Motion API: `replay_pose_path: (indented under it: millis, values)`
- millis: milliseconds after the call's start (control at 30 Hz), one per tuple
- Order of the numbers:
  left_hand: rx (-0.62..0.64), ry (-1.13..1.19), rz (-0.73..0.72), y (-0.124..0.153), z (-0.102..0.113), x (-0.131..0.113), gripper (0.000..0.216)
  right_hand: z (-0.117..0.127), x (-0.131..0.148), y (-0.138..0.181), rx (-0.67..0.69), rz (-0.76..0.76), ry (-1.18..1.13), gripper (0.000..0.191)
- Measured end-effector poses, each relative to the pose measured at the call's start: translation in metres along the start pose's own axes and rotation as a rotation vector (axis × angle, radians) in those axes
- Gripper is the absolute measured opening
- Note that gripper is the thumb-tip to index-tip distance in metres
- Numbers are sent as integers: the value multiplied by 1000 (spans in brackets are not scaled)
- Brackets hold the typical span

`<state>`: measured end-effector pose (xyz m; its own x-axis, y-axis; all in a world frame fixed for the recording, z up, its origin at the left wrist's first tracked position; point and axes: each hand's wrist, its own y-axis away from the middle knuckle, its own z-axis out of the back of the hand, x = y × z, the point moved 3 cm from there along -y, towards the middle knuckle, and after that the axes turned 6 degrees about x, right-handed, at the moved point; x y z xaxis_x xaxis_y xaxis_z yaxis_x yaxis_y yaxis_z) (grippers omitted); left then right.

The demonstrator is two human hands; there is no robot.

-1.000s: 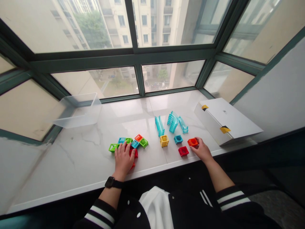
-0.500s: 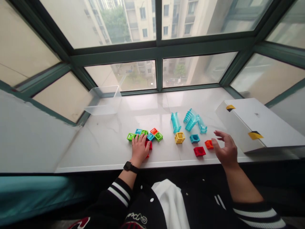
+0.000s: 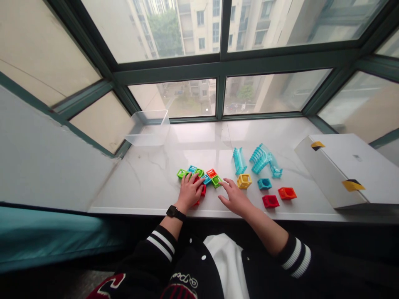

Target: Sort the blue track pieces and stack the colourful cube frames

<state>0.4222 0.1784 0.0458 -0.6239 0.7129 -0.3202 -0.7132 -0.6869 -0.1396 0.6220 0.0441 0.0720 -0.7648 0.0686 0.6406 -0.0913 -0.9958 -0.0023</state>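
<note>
Beneath the window (image 3: 220, 99): worktop (image 3: 149, 178), pale, marbled, bearing every item listed below. White box (image 3: 361, 166), right end, two black-and-yellow stickers (image 3: 353, 185) along its left side. Clear bin (image 3: 147, 140), far left, near the glass. Left hand (image 3: 189, 193), laid over the block cluster (image 3: 206, 180); cannot tell whether it grips. Right hand (image 3: 236, 200), open, holding nothing, fingertips at the cluster's right side; contact uncertain. Block cluster, multicoloured, partly hidden, near the front edge. Step in hand, as judged: handling this group, both hands at it. Next move seems to call for light fingertip pressure, neighbouring blocks undisturbed. Cyan pieces (image 3: 240, 161), three, translucent, behind the loose blocks. Loose blocks, one each: yellow block (image 3: 244, 181), orange block (image 3: 287, 193), red block (image 3: 270, 202), blue block (image 3: 264, 184), all right of the cluster.
</note>
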Motion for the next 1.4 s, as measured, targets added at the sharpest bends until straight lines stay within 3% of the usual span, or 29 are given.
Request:
replay_pose_path:
  millis: [133,333,533,700,867,1067,1200,1400]
  values:
    - [67,41,-118,2,8,7,36,-21,-6,0,37,-38,54,57]
    - [129,108,-226,2,17,6,32,-27,-9,7,110,-37,50,28]
    - [106,191,-239,-2,17,6,53,-26,-7,12,81,-54,42,22]
    - [84,266,-277,-8,18,11,34,-26,-5,15,94,-59,55,13]
    - [26,238,-240,-9,21,-10,33,-31,-7,16,87,-45,55,15]
    - [98,107,-193,-3,-5,-46,35,-32,-9,16,74,-35,51,12]
    - [122,112,-186,-3,-13,-47,32,-30,-9,17,63,-30,41,12]
    - [110,146,-191,-6,-6,-46,25,-22,-14,22,5,-17,10,12]
